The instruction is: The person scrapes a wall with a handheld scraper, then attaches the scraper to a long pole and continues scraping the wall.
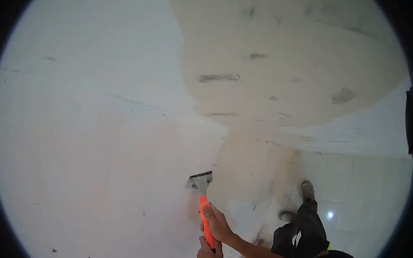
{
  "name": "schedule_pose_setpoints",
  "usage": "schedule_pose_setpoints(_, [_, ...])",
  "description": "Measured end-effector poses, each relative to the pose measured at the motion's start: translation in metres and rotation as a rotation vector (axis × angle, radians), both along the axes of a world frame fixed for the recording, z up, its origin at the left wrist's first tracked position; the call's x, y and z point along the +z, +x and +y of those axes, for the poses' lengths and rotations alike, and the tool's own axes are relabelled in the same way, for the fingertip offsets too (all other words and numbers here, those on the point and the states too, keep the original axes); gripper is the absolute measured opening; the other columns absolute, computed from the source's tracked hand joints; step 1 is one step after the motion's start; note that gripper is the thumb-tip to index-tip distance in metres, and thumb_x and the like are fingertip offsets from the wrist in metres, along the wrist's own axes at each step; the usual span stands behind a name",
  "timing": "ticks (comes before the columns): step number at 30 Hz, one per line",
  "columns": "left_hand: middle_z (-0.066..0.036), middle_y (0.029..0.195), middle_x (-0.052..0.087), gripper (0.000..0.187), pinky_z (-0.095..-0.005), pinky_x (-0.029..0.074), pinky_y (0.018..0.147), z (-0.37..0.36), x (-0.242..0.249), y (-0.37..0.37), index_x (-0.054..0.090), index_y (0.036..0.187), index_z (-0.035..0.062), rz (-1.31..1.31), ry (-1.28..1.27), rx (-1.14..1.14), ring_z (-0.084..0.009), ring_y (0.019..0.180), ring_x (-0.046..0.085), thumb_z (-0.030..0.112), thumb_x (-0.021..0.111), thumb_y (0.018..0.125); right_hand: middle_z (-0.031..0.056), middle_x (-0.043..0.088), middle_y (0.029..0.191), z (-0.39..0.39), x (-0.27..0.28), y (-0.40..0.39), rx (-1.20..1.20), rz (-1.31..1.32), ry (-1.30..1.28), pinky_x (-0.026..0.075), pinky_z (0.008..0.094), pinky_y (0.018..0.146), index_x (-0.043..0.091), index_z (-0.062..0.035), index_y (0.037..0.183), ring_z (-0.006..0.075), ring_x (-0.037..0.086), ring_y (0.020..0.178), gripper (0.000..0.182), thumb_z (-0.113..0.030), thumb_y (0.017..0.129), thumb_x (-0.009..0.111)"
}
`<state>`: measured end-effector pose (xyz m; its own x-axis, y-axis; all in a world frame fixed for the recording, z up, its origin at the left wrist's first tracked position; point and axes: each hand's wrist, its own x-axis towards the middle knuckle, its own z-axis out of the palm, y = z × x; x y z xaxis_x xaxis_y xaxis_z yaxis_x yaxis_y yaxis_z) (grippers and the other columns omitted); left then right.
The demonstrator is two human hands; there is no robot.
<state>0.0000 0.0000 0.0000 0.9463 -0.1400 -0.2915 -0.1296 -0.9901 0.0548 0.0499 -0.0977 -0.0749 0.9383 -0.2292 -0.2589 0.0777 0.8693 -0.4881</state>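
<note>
A scraper with an orange handle (205,222) and a grey metal head (200,183) stands out in front of the pale wall (103,155), blade end upward. My right hand (219,226) is wrapped round the middle of the handle, thumb along it. Below, my left hand (210,255) grips the handle's lower end, partly cut off by the bottom edge. The dark blade edge (201,175) is close to the wall; whether it touches cannot be told.
A darker, damp-looking patch (267,40) spreads over the upper right of the wall, with grey scraped marks (218,77). Glossy tiled floor (354,187) lies at lower right, under my legs and shoes (308,190). A dark object (410,122) shows at the right edge.
</note>
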Motion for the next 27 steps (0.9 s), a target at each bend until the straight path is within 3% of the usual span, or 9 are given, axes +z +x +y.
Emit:
schedule_pose_setpoints(2, [-0.032,0.08,0.062,0.041,-0.0565,0.045,0.059,-0.005,0.003,0.006,0.041,0.118,0.0046,-0.065,-0.186,-0.151,-0.0536,0.077,0.061,0.039,0.055,0.1,0.0084,0.058,0.084,-0.007,0.004,0.008,-0.017,0.036,-0.041,0.049,0.0296,0.058,0.052,-0.0028,0.115,0.0146,0.057,0.057,0.042,-0.041,0.107,0.038])
schedule_pose_setpoints(3, [-0.032,0.08,0.062,0.041,-0.0565,0.045,0.059,-0.05,-0.064,0.051,0.041,0.118,0.0046,-0.36,-0.378,-0.19,-0.0536,0.077,0.061,0.039,0.055,0.1,0.0084,0.058,0.084,-0.065,-0.022,0.064,-0.047,-0.246,-0.251,0.049,0.0296,0.058,0.052,-0.0028,0.115,0.0146,0.057,0.057,0.042,-0.041,0.107,0.038])
schedule_pose_setpoints(5, [-0.032,0.079,0.062,0.034,-0.0546,0.045,0.057,-0.022,-0.041,0.019,0.042,0.115,0.0016,-0.19,-0.367,-0.273,-0.0544,0.077,0.061,0.031,0.053,0.101,0.007,0.056,0.076,-0.035,-0.013,0.017,-0.186,-0.088,-0.207,0.049,0.031,0.056,0.051,-0.0011,0.111,0.0142,0.057,0.056,0.04,-0.038,0.108,0.035])
schedule_pose_setpoints(6, [-0.032,0.08,0.062,0.033,-0.0541,0.045,0.059,0.01,0.007,0.01,0.042,0.114,-0.0001,-0.111,-0.247,-0.262,-0.0549,0.079,0.06,0.029,0.051,0.102,0.007,0.056,0.076,0.007,0.018,0.002,-0.172,-0.001,-0.064,0.049,0.031,0.056,0.051,-0.0011,0.111,0.0142,0.057,0.056,0.04,-0.038,0.108,0.035])
schedule_pose_setpoints(9, [-0.034,0.085,0.061,0.034,-0.0546,0.045,0.062,0.041,0.013,-0.016,0.043,0.116,-0.0012,0.143,-0.123,-0.221,-0.0561,0.083,0.059,0.029,0.05,0.103,0.0066,0.054,0.072,0.032,0.012,-0.038,-0.182,0.254,-0.096,0.049,0.0326,0.055,0.05,-0.0006,0.108,0.0147,0.057,0.055,0.038,-0.035,0.108,0.034])
schedule_pose_setpoints(11, [-0.034,0.088,0.061,0.036,-0.0549,0.046,0.065,0.025,-0.004,0.004,0.043,0.117,-0.0015,-0.003,-0.184,-0.258,-0.0561,0.086,0.059,0.031,0.049,0.103,0.0078,0.054,0.072,0.016,0.005,-0.016,-0.098,0.129,-0.156,0.049,0.0336,0.055,0.049,-0.0017,0.104,0.0162,0.059,0.055,0.036,-0.034,0.108,0.033])
schedule_pose_setpoints(14, [-0.035,0.092,0.061,0.038,-0.0552,0.046,0.069,0.021,0.004,0.014,0.044,0.119,-0.0021,-0.149,-0.201,-0.306,-0.0555,0.091,0.06,0.032,0.048,0.103,0.0114,0.059,0.067,0.013,0.01,0.015,-0.216,-0.025,-0.213,0.049,0.0377,0.053,0.046,-0.0011,0.1,0.0226,0.062,0.054,0.038,-0.037,0.107,0.036])
schedule_pose_setpoints(27, [-0.035,0.099,0.063,0.052,-0.0541,0.049,0.073,0.035,0.0,0.013,0.042,0.132,-0.0075,-0.241,-0.139,-0.359,-0.0552,0.094,0.06,0.036,0.046,0.104,0.0125,0.058,0.068,0.024,0.009,0.017,-0.19,0.054,-0.279,0.049,0.04,0.054,0.045,-0.0019,0.096,0.0216,0.061,0.054,0.037,-0.036,0.107,0.037])
